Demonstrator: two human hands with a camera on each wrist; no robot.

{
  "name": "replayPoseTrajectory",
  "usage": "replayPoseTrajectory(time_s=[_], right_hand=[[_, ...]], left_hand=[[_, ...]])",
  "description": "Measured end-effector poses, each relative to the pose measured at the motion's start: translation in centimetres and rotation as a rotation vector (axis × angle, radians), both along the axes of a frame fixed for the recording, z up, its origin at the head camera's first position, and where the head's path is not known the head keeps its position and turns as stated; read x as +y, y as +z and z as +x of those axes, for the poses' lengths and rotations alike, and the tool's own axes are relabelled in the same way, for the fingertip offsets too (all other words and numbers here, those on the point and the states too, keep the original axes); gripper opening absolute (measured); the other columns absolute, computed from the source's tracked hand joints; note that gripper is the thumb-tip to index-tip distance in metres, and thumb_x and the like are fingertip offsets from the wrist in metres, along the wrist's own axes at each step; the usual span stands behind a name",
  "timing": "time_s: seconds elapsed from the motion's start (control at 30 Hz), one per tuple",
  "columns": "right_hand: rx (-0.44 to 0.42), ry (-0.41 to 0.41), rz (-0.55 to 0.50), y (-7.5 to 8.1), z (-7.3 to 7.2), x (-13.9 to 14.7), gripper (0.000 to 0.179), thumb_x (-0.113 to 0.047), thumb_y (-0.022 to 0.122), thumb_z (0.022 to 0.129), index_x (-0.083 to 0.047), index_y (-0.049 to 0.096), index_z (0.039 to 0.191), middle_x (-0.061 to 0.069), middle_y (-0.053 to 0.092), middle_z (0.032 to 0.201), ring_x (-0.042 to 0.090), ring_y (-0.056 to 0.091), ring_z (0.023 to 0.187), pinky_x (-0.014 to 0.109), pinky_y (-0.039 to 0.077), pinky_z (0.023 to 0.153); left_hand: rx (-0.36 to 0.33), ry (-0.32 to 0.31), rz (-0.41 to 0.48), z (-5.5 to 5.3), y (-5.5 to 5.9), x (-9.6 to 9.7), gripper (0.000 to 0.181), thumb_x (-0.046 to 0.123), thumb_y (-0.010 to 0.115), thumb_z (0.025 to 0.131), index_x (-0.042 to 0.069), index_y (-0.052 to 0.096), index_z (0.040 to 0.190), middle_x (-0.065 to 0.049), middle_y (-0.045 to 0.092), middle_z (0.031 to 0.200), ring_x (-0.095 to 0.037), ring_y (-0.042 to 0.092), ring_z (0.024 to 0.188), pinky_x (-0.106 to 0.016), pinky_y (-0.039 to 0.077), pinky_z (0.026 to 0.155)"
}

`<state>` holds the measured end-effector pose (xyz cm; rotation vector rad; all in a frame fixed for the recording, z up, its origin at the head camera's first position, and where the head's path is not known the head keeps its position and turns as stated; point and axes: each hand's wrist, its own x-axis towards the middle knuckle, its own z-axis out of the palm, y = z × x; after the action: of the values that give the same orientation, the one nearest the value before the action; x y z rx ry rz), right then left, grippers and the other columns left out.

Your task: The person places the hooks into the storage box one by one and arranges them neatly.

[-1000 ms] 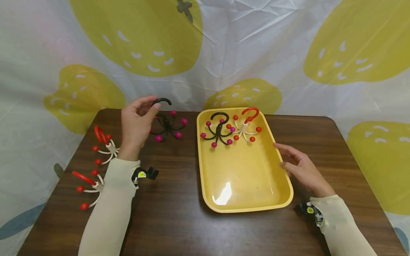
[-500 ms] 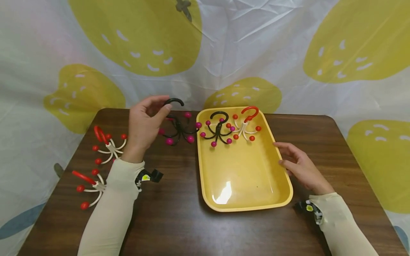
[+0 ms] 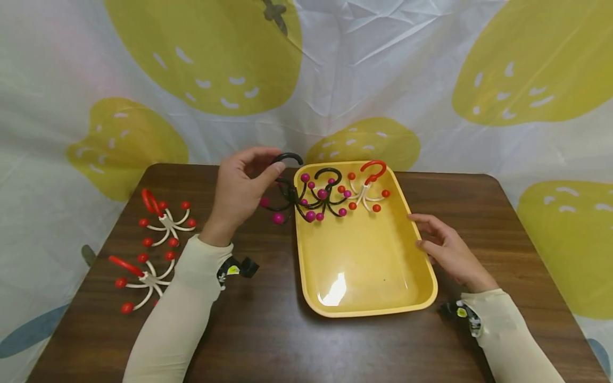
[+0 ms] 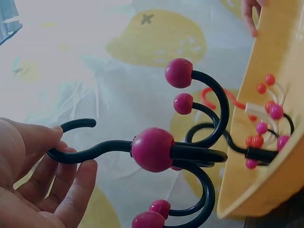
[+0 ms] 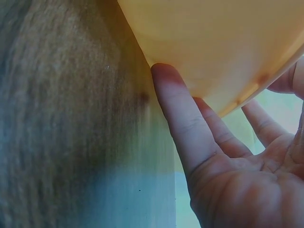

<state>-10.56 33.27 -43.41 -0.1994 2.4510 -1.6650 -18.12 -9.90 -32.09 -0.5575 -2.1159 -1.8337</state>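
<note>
My left hand (image 3: 237, 194) pinches the curved hook of a black multi-arm hanger (image 4: 152, 149) between thumb and fingers. The hanger has magenta ball tips on its curling arms. It hangs over the left rim of a yellow tray (image 3: 364, 260), overlapping another black hanger (image 3: 328, 194) inside in the head view. A white hanger (image 3: 366, 190) with a red hook and red balls lies beside that one at the tray's far end. On the other side, my right hand (image 3: 452, 252) touches the tray's right wall with its fingers fairly straight, as the right wrist view shows.
Two more white hangers with red hooks, a farther one (image 3: 166, 222) and a nearer one (image 3: 150, 279), lie on the brown wooden table (image 3: 249, 330) at the left. A hanging cloth (image 3: 364, 80) with a yellow fruit print stands behind the table's far edge.
My left hand has carried the black hanger rightward from above the table to the tray's left rim. The two hangers on the left now show more fully. My right hand stays put.
</note>
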Motion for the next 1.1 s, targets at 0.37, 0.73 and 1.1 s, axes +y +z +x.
replayPoseTrajectory(time_s=[0.37, 0.73, 1.1], right_hand=[[0.012, -0.002, -0.003, 0.0, 0.0, 0.0, 0.054, -0.002, 0.058, 0.104, -0.006, 0.044, 0.156, 0.029, 0.055, 0.140, 0.013, 0.071, 0.095, 0.035, 0.064, 0.065], [0.005, 0.013, -0.026, 0.0, 0.1, -0.5, 0.054, -0.003, 0.058, 0.105, -0.005, 0.042, 0.157, 0.032, 0.052, 0.145, 0.010, 0.073, 0.101, 0.037, 0.066, 0.073], [-0.008, 0.016, -0.031, 0.0, -0.1, -0.7, 0.056, -0.002, 0.058, 0.104, -0.005, 0.041, 0.157, 0.033, 0.051, 0.146, 0.011, 0.073, 0.100, 0.038, 0.066, 0.074]], left_hand=[[0.011, -0.131, -0.022, 0.3, 0.2, 4.0, 0.022, 0.007, 0.079, 0.095, 0.002, 0.078, 0.116, -0.016, 0.078, 0.105, -0.016, 0.073, 0.086, -0.028, 0.063, 0.076], [0.007, -0.183, -0.081, -0.1, 0.0, 7.4, 0.021, 0.011, 0.082, 0.093, 0.008, 0.080, 0.114, -0.006, 0.080, 0.105, -0.015, 0.072, 0.091, -0.031, 0.059, 0.080], [-0.072, -0.223, -0.182, -0.2, -1.4, 10.6, 0.018, 0.018, 0.082, 0.095, 0.014, 0.079, 0.112, -0.001, 0.078, 0.100, -0.009, 0.073, 0.089, -0.028, 0.059, 0.078]])
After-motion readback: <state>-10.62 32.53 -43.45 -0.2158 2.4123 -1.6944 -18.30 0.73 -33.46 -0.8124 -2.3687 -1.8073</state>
